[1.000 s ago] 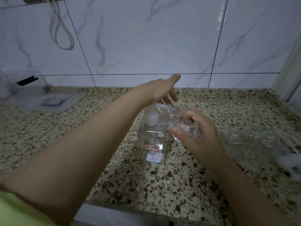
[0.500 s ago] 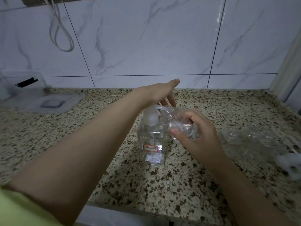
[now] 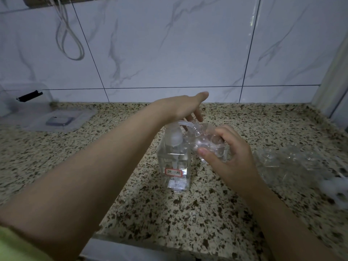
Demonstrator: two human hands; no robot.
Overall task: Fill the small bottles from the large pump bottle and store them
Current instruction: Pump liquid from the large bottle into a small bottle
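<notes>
Small bottle (image 3: pixel 209 146) gripped by right hand (image 3: pixel 231 159) fingers; left hand (image 3: pixel 180 108) flat on pump bottle (image 3: pixel 174 159)

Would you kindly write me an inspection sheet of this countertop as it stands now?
Surface: speckled stone countertop, dimly lit.
Job's things: clear pump bottle upright at centre, red-edged label; small bottle tilted with its neck at the spout; more clear small bottles lying at right.
Clutter: clear lidded box and flat lid at far left; white caps at right edge.
Hands: left hand presses the pump top, fingers straight; right hand grips the small bottle.
Cables: white cord looped on the wall.
Surroundings: marble-look wall tiles.
</notes>
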